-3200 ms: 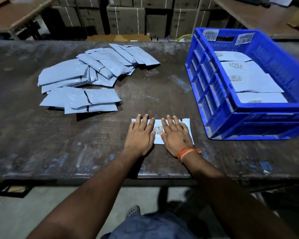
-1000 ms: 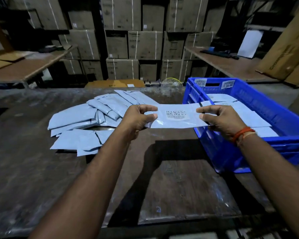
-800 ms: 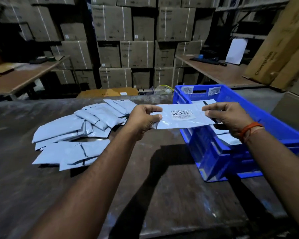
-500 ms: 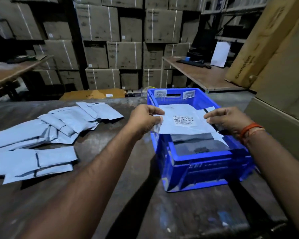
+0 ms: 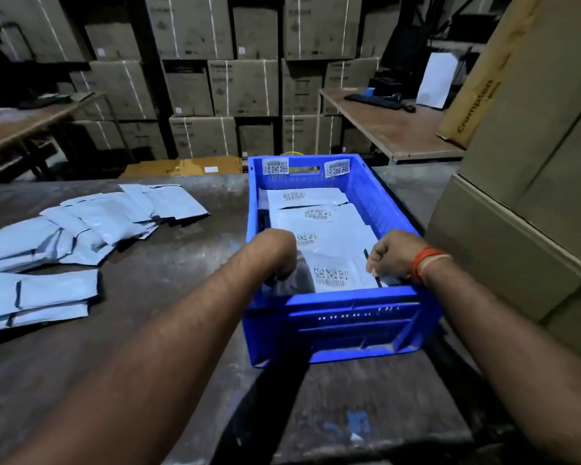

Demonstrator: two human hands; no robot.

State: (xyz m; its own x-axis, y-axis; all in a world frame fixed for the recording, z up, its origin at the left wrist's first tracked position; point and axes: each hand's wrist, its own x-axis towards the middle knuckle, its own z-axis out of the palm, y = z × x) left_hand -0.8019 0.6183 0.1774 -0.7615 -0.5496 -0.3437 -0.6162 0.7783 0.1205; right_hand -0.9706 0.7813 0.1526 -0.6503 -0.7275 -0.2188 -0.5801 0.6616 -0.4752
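Observation:
A blue plastic crate (image 5: 332, 317) stands on the dark worktable straight ahead of me. Both hands are down inside its near end with a pale labelled mailer pouch (image 5: 336, 275) between them. My left hand (image 5: 275, 253) grips the pouch's left end, fingers curled out of sight. My right hand (image 5: 394, 255), with an orange wristband, pinches the right end. The pouch lies low in the crate on top of several other labelled pouches (image 5: 316, 214) stacked toward the far wall.
A spread of unlabelled grey pouches (image 5: 81, 226) lies on the table (image 5: 148, 330) to the left. Large cardboard cartons (image 5: 530, 196) crowd close on the right. Stacked boxes and two side tables stand behind.
The pouch was pressed flat on the table, then lifted with both hands and carried right. It has now gone down from above the crate into its near end.

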